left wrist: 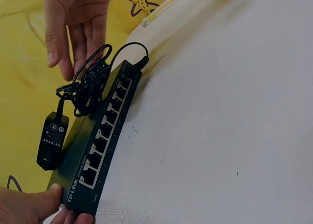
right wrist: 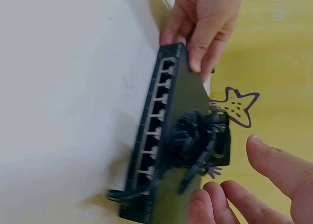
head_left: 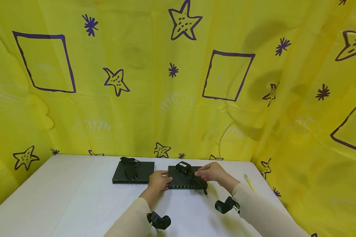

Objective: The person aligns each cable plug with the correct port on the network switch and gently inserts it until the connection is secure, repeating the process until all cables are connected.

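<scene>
A black TP-LINK Ethernet switch (head_left: 175,176) lies on the white table, its row of ports facing me. My left hand (head_left: 158,181) grips its left end, thumb on top and fingers below in the left wrist view. On the switch's top rest a black NETGEAR power adapter (left wrist: 51,141) and its bundled cable (left wrist: 93,87). The cable's plug (left wrist: 139,65) sits at the far end of the port row. Over the right end is my right hand (head_left: 215,171), fingers loosely bent and apart from the cable, with nothing between thumb and fingers in the right wrist view.
To the left lies another flat black box (head_left: 148,168) with a black adapter (head_left: 131,172) and coiled cable on it. A yellow cable (head_left: 249,182) lies near the table's right edge. Yellow patterned curtains (head_left: 142,125) stand behind and along both sides of the table.
</scene>
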The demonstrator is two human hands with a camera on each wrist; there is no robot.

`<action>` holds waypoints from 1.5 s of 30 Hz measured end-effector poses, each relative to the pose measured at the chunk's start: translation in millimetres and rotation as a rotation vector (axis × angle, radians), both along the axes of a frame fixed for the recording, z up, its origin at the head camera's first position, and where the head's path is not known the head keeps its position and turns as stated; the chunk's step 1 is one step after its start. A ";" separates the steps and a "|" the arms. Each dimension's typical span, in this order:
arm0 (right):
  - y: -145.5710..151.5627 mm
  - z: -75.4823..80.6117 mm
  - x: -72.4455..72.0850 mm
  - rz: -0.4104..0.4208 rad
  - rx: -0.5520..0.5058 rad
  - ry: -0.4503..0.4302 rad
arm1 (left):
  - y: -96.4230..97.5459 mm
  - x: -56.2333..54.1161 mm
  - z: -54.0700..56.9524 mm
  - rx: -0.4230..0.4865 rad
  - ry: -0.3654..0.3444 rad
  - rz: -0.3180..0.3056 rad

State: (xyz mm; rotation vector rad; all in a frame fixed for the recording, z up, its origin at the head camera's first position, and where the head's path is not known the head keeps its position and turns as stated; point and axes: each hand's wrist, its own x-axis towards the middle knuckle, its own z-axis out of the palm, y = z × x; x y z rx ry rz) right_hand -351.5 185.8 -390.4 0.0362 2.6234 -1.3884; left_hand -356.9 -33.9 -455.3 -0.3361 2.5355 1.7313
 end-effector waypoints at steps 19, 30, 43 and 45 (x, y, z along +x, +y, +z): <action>-5.4 -22.6 8.9 -0.046 0.059 0.002 | 0.3 2.3 1.8 -0.011 0.005 0.002; -7.5 -22.8 6.3 -0.039 0.039 0.021 | -0.3 3.6 3.0 0.004 0.014 -0.007; -1.6 -18.4 -1.3 -0.061 0.113 0.090 | -1.1 5.0 4.7 0.000 0.031 -0.014; -0.7 -17.9 -2.4 -0.059 0.142 0.120 | -1.3 4.8 4.7 -0.001 0.031 -0.014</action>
